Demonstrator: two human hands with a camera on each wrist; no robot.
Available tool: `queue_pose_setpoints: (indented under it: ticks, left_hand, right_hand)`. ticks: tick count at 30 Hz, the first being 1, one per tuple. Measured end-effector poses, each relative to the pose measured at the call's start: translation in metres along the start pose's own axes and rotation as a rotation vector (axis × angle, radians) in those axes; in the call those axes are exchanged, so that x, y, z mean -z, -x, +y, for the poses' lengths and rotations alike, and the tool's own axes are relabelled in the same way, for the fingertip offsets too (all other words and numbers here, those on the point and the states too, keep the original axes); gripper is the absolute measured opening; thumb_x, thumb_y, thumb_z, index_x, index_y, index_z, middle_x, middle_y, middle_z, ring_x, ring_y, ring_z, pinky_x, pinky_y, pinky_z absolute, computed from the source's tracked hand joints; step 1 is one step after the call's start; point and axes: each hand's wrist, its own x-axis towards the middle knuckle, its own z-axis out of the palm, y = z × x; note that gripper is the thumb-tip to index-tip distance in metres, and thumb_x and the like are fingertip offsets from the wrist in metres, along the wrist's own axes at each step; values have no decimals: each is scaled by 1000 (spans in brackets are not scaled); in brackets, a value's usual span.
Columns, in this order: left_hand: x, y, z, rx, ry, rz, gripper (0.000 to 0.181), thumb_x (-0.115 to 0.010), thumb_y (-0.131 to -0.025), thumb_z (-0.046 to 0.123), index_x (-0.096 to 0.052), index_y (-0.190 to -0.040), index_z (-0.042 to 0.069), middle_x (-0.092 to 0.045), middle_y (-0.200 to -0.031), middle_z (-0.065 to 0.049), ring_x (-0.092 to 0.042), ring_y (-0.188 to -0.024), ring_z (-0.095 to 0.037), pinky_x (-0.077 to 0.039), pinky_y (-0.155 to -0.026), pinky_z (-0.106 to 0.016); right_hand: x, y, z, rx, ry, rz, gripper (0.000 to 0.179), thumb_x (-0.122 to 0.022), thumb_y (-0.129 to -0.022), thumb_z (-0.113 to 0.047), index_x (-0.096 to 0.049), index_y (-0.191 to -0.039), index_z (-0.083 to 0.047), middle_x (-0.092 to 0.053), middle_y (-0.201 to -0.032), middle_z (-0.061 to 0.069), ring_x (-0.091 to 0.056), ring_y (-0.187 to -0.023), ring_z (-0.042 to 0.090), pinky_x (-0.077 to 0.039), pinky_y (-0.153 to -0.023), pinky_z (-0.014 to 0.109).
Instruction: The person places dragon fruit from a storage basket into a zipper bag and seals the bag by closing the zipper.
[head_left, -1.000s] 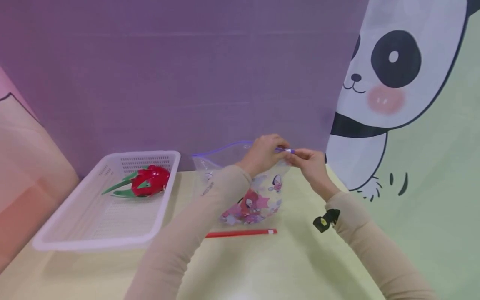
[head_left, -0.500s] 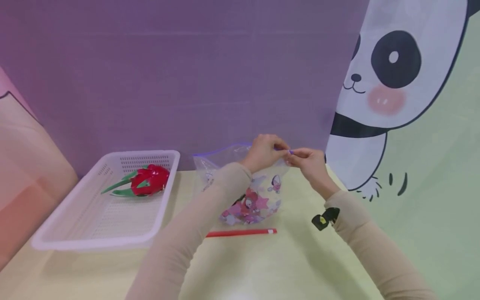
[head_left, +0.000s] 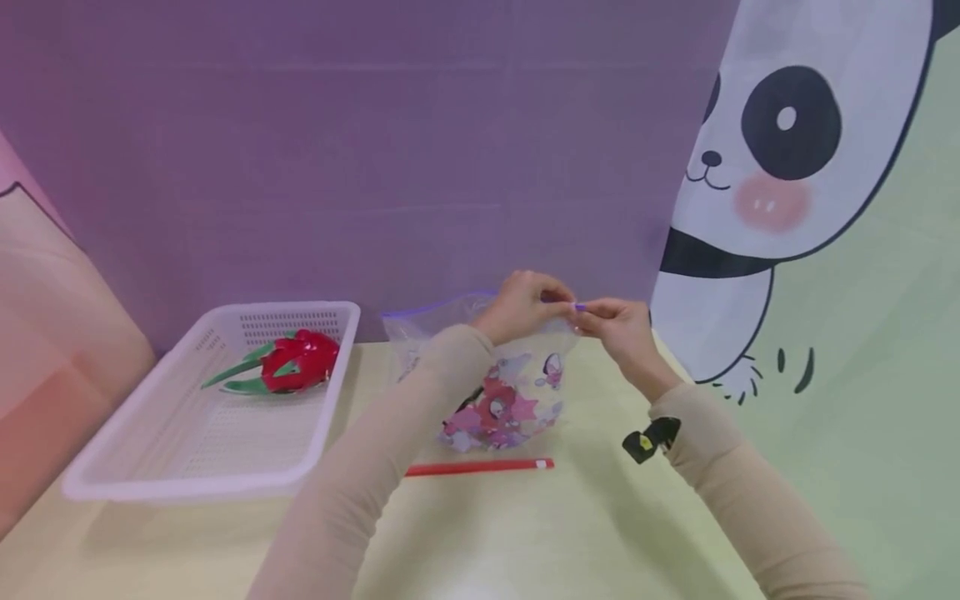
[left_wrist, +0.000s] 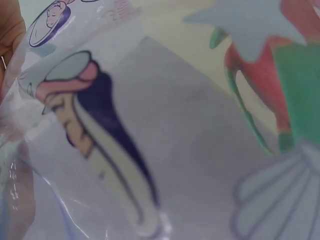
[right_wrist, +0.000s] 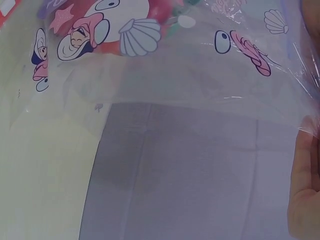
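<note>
Clear, wrinkled, shell-printed plastic bag (head_left: 517, 390) has a slim purple rim (head_left: 408, 313).

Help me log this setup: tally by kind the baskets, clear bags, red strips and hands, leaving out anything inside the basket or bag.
White basket: 1
Clear bag: 1
Red strip: 1
Left hand and right hand: 2
Total: 5

Pink lettering (right_wrist: 229, 5) on clear bag (head_left: 513, 379); not legible
</note>
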Motion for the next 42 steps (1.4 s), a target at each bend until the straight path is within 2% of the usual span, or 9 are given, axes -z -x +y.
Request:
queue_pose_setpoints:
  ticks: [4, 9, 15, 22, 26, 32, 42]
  left_hand:
    - [2, 0, -3, 0, 5, -9, 19, -64, -85, 21, -69, -100, 10, -68, -96, -1, -61, -85, -10, -49, -74, -15]
    - [4, 1, -6, -2, 7, -36, 20, -62, -87, 21, -68, -102, 9, -68, -98, -1, -61, -87, -10, -49, -76, -16]
    - [6, 4, -9, 4, 15, -38, 20, -63, -87, 20, -68, -101, 8, -68, -97, -2, -61, -87, -10, -49, -77, -16]
    - [9, 7, -16, -10, 18, -14, 16, -64, -86, 18, -69, -96, 7, -68, -92, -4, -61, -82, -11, -49, -74, -16]
    - [11, 9, -16, 1, 17, -20, 16, -64, -86, 18, -69, -97, 8, -68, -92, -2, -60, -81, -10, -50, -72, -16]
    - [12, 9, -17, -14, 5, -32, 16, -64, -86, 18, -69, -97, 8, -68, -92, -3, -61, -80, -10, -50, -72, -16]
    - [15, 14, -24, -34, 15, -15, 16, -66, -84, 16, -70, -95, 6, -68, -87, -5, -60, -75, -10, -50, -68, -17]
  right_hand:
    - [0, 0, 0, -2, 15, -5, 26, -65, -85, -20, -66, -99, 1, -67, -74, -16, -65, -72, 4, -53, -73, 18]
    - [1, 0, -1, 0, -30, -5, 5, -65, -85, -14, -70, -85, -13, -68, -73, -15, -65, -70, 3, -54, -71, 19]
    - [0, 0, 0, 20, -85, -5, 26, -63, -85, -4, -68, -72, -26, -68, -69, -15, -64, -66, 2, -54, -68, 18]
    - [1, -1, 0, 24, -92, -14, 27, -64, -84, -4, -68, -71, -27, -68, -69, -15, -65, -65, 1, -54, -68, 19]
    - [3, -1, 1, 31, -96, -23, 26, -63, -84, -3, -68, -72, -25, -68, -69, -15, -65, -66, 1, -54, -69, 18]
    - [5, -1, 2, 22, -94, -14, 25, -64, -83, -3, -68, -73, -25, -68, -70, -14, -65, -66, 1, -54, -69, 18]
    - [5, 1, 3, 17, -84, -14, 27, -63, -84, -2, -68, -73, -26, -68, -70, -15, -65, -67, 1, -54, -69, 18]
